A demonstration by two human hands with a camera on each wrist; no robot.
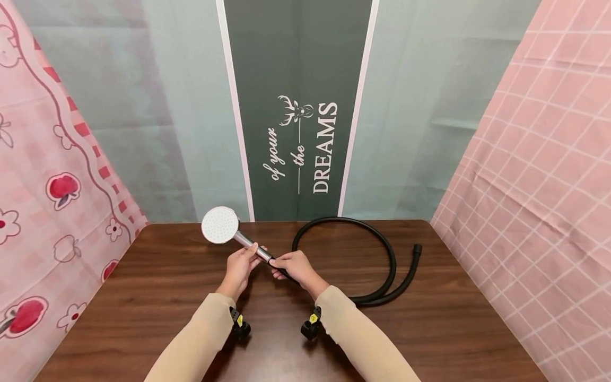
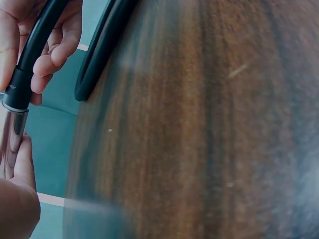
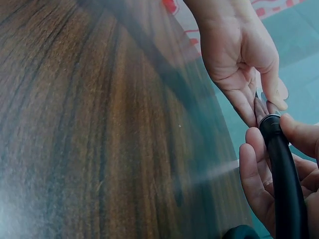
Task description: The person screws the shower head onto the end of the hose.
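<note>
A handheld shower head (image 1: pixel 220 225) with a round white spray face and a shiny metal handle is held tilted above the table. My left hand (image 1: pixel 238 268) grips its handle (image 1: pixel 246 242). At the handle's lower end my right hand (image 1: pixel 297 267) pinches the black collar of a shower hose (image 1: pixel 392 260). In the left wrist view the black collar (image 2: pixel 19 89) meets the chrome handle end (image 2: pixel 12 137), a thin bright ring showing between them. In the right wrist view the thumb and fingers lie around the collar (image 3: pixel 270 125).
The hose loops over the brown wooden table (image 1: pixel 272 339) to the right, its free end fitting (image 1: pixel 417 248) pointing away. A grey-green printed curtain (image 1: pixel 296 63) hangs behind the table. Pink cloths hang along the left (image 1: pixel 28 212) and right (image 1: pixel 539 175) sides.
</note>
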